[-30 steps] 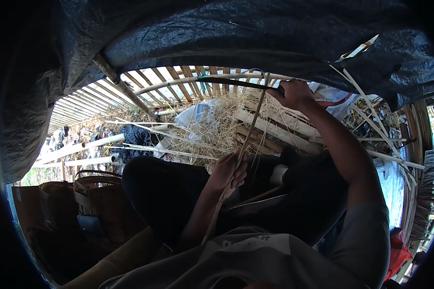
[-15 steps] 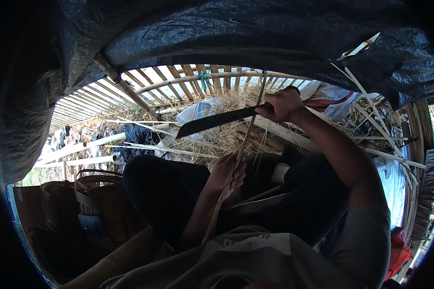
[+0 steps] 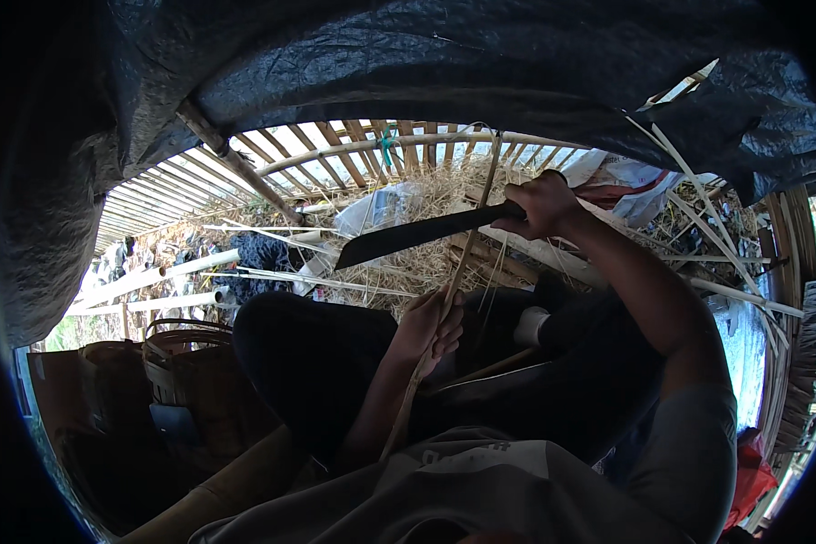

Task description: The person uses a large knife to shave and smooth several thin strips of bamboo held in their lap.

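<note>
My left hand [image 3: 432, 326] is closed around a long thin bamboo strip [image 3: 472, 238], which rises upright and leans a little to the right above my lap. The strip's lower end runs down against my shirt. In my right hand [image 3: 542, 207] is the handle of a machete [image 3: 417, 236], its dark, broad blade pointing left and slightly down. Blade and strip cross near the handle, well above my left hand; whether the edge touches the strip I cannot tell. A thin curled fibre shows at the strip's top end.
Beyond my knees lies a heap of pale shavings [image 3: 417, 201] before a slatted bamboo fence [image 3: 335, 163]. Bamboo poles [image 3: 186, 265] lie at the left, near a woven basket [image 3: 190, 363]. A dark tarp [image 3: 480, 72] hangs overhead. A thick bamboo pole [image 3: 227, 485] rests beside my left leg.
My right hand and the machete have shifted slightly down and to the right along the strip. My left hand keeps its grip and has hardly moved.
</note>
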Available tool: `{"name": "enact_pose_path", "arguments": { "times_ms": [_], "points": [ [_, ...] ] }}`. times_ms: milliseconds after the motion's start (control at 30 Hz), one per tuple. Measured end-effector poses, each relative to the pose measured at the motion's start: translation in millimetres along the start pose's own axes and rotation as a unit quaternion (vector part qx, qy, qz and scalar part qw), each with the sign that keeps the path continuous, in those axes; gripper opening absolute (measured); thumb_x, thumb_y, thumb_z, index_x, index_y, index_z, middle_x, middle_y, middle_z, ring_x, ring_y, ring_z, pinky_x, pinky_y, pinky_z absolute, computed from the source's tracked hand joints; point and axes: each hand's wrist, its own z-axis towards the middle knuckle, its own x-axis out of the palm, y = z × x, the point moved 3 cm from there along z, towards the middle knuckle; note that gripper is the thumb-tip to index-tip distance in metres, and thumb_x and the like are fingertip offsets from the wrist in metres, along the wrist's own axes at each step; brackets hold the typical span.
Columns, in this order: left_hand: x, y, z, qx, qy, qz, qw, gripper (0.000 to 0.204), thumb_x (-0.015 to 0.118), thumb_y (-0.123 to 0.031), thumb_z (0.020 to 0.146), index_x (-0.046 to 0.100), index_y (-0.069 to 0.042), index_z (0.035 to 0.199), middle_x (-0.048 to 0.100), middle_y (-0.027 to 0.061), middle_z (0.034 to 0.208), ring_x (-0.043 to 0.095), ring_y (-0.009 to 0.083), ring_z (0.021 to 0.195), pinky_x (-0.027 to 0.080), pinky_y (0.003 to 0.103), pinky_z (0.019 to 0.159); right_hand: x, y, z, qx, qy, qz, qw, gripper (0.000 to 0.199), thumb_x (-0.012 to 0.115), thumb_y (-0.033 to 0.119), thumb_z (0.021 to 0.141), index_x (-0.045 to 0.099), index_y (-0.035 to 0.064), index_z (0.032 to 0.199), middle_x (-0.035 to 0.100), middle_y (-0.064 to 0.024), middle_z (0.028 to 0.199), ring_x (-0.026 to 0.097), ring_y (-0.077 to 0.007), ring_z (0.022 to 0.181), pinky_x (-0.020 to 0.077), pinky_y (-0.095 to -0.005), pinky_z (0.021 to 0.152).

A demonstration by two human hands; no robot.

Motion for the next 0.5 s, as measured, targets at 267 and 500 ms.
{"name": "enact_pose_path", "arguments": {
  "times_ms": [267, 500],
  "points": [
    [12, -3, 0, -0.009, 0.008, -0.001, 1.0, 0.032, 0.031, -0.034, 0.108, 0.05, -0.013, 0.092, 0.034, -0.0056, 0.05, 0.028, 0.0059, 0.033, 0.022, 0.023, 0.033, -11, -61, -3, 0.23, -0.096, -0.047, 0.967, 0.058, 0.055, 0.059, 0.093, 0.066, 0.0037, 0.081, 0.067, -0.0124, 0.069, 0.07, -0.0321, 0.07, 0.0564, -0.0451, 0.063],
    [3, -1, -1, 0.009, 0.003, -0.009, 1.0, 0.026, 0.034, -0.025, 0.106, 0.049, -0.009, 0.093, 0.034, -0.0058, 0.05, 0.03, 0.0064, 0.033, 0.026, 0.022, 0.032, 6, -19, -9, 0.043, -0.025, -0.005, 0.999, 0.056, 0.057, 0.063, 0.088, 0.064, 0.0076, 0.088, 0.066, -0.0113, 0.069, 0.069, -0.0324, 0.067, 0.055, -0.0459, 0.067]
  ]
}}
